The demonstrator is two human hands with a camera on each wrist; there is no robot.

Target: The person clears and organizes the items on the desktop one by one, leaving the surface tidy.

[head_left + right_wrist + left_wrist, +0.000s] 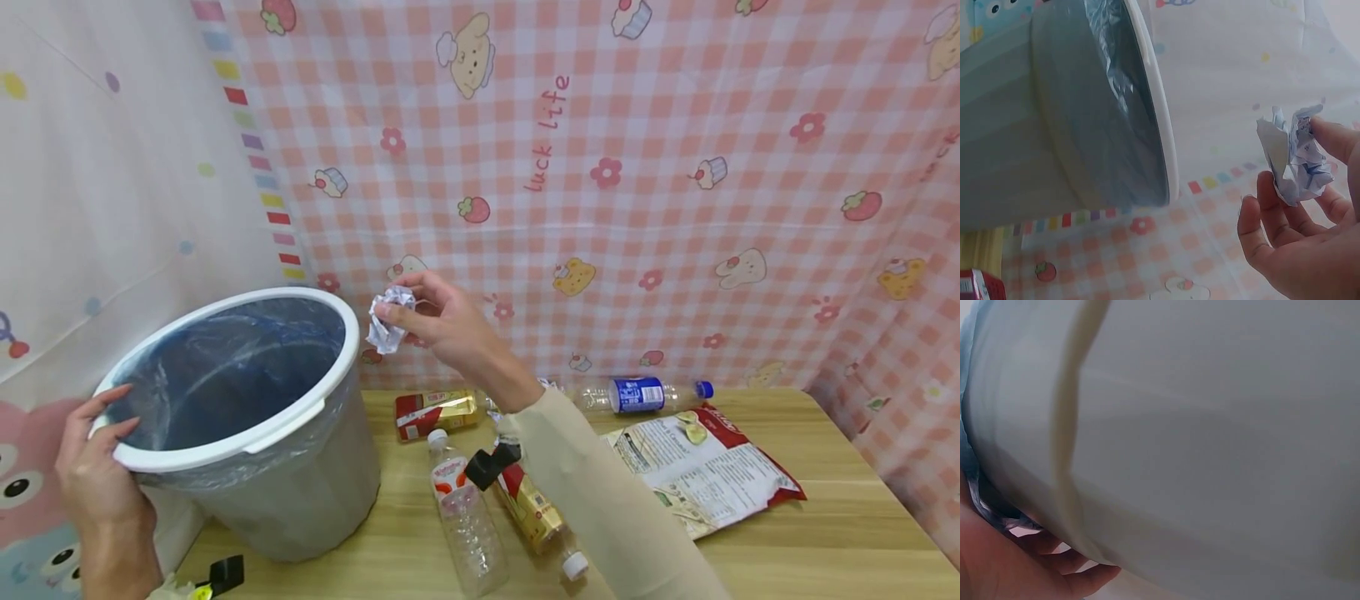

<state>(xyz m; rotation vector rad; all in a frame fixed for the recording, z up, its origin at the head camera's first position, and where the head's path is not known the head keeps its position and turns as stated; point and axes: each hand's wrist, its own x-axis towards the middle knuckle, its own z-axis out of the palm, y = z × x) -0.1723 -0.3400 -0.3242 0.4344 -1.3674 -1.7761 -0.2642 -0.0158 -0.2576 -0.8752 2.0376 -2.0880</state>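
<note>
A crumpled ball of printed paper (pixel 387 320) is pinched between the thumb and fingers of my right hand (pixel 438 321), just right of the trash can's rim and above the table. In the right wrist view the paper ball (pixel 1297 156) shows creased white faces with blue print. The grey trash can (pixel 300 492) has a white rim (pixel 348 333) and a clear plastic liner (pixel 240 367). It tilts towards me. My left hand (pixel 105 467) grips the rim at its left side, with fingertips over the edge; in the left wrist view the can's wall fills most of the picture.
Right of the can, on the wooden table (pixel 847 492), lie an empty bottle with a pink label (pixel 450 475), red-and-gold drink cans (pixel 435 414), a blue-labelled bottle (pixel 637 395) and a red-and-white snack bag (pixel 705 471). A checked curtain (pixel 675 275) hangs behind.
</note>
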